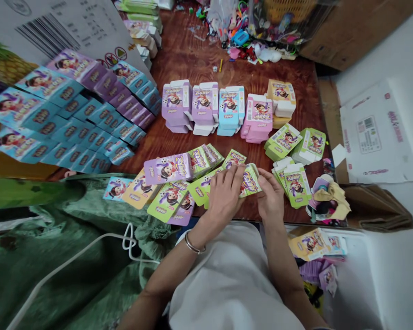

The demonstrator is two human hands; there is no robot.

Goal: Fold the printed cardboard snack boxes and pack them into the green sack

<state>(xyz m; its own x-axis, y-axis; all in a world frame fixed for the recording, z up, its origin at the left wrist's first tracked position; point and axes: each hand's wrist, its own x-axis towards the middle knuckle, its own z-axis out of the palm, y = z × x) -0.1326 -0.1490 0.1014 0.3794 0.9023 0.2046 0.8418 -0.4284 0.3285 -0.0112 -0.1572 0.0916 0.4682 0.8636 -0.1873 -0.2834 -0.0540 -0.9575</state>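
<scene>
Both hands are on a small green printed carton [250,180] near the table's front edge. My left hand [227,188] lies over the carton's left part, its fingers bent against it. At the right end, my right hand [271,192] grips it between thumb and fingers; some fingertips are hidden. Left of my hands lie overlapping flat cartons: a purple carton [168,168], a green carton [169,200] and an orange carton [136,190]. Green cartons [298,185] are piled close to the right of my right hand.
Stacks of purple cartons [176,101], blue cartons [231,107] and pink cartons [257,115] stand beyond my hands. Filled blue boxes [69,110] are piled at left. Small plastic toys [241,39] lie at the back. A white bin [359,275] stands below right.
</scene>
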